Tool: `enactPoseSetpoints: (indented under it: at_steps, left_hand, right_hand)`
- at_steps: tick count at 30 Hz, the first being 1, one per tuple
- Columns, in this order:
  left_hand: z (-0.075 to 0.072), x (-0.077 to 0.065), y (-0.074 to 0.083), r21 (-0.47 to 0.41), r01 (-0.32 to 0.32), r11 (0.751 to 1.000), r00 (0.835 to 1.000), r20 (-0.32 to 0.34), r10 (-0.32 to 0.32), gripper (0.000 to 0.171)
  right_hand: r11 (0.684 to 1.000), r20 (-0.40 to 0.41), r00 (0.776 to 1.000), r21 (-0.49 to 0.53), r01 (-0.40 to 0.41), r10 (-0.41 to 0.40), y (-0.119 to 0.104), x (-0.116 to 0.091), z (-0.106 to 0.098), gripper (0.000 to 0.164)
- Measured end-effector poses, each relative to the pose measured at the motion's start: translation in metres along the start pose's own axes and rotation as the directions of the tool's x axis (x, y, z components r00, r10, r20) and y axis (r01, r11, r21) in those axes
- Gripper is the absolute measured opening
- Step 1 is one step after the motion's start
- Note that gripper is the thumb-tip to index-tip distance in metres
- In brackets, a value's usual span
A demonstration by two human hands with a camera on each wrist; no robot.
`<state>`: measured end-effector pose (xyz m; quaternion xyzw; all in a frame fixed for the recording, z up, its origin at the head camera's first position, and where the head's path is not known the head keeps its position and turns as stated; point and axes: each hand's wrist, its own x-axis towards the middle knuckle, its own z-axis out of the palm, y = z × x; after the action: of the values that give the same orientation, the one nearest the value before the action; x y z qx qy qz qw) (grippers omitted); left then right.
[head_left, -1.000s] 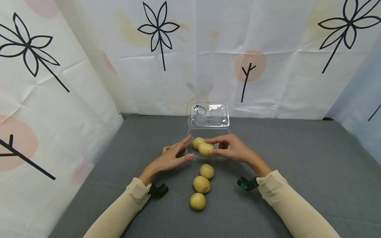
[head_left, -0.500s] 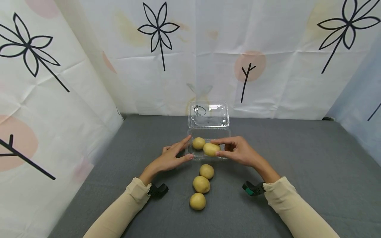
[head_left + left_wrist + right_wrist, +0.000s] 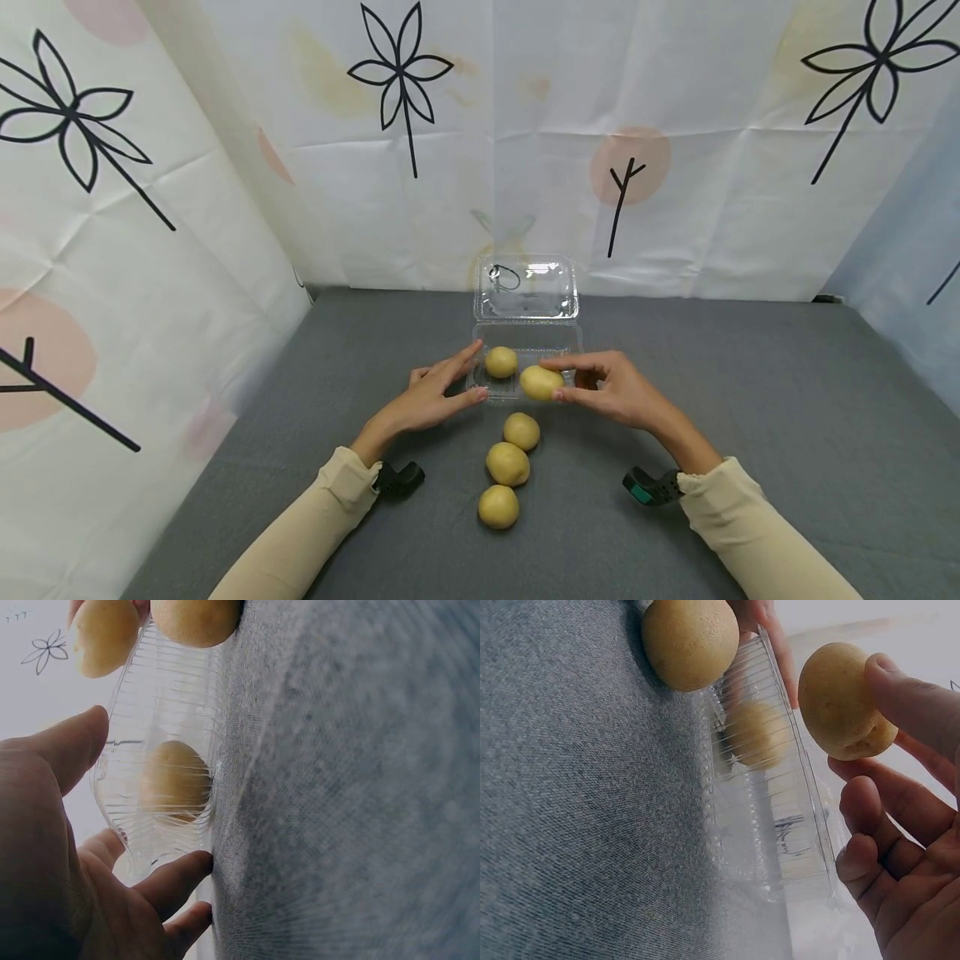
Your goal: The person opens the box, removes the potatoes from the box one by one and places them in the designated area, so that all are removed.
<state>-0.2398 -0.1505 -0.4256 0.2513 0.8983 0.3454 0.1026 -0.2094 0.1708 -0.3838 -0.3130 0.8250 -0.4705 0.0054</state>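
A clear plastic clamshell box (image 3: 551, 337) stands with its lid (image 3: 525, 292) raised at the back. One potato (image 3: 501, 362) lies inside at the left; in the left wrist view the same potato (image 3: 176, 780) shows through the ribbed wall. My right hand (image 3: 618, 390) pinches another potato (image 3: 542, 382) between thumb and fingers, above the box's front right part. The right wrist view shows this held potato (image 3: 844, 701) higher than the box rim. My left hand (image 3: 429, 400) is spread at the box's left side, thumb at the front corner.
On the grey cloth in front of the box, three potatoes (image 3: 507, 464) lie in a rough row towards me. A patterned white cloth wall (image 3: 450, 208) rises behind the box. Black bands (image 3: 651, 487) sit on both wrists.
My right hand has moved to the right and slightly towards me with its potato, away from the potato in the box. The left hand has stayed put.
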Motion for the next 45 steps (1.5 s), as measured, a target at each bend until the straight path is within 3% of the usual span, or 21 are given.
enactPoseSetpoints:
  at_steps: [23,36,45]
  left_hand:
    - [-0.001,-0.001,0.001,-0.003,-0.002,1.0,1.0,-0.004,0.002,0.08]
    - [-0.001,-0.001,0.001,0.0,-0.003,1.0,1.0,-0.009,0.003,0.08]
    - [-0.001,-0.002,0.001,-0.003,0.0,1.0,1.0,-0.008,0.0,0.08]
  right_hand:
    - [0.999,0.021,0.999,0.022,0.044,-0.044,-0.002,-0.016,0.001,0.038]
    - [0.992,0.1,0.992,0.109,0.064,-0.075,0.0,-0.022,0.003,0.038]
    - [0.979,0.221,0.971,0.198,0.043,-0.088,0.004,-0.025,0.004,0.038]
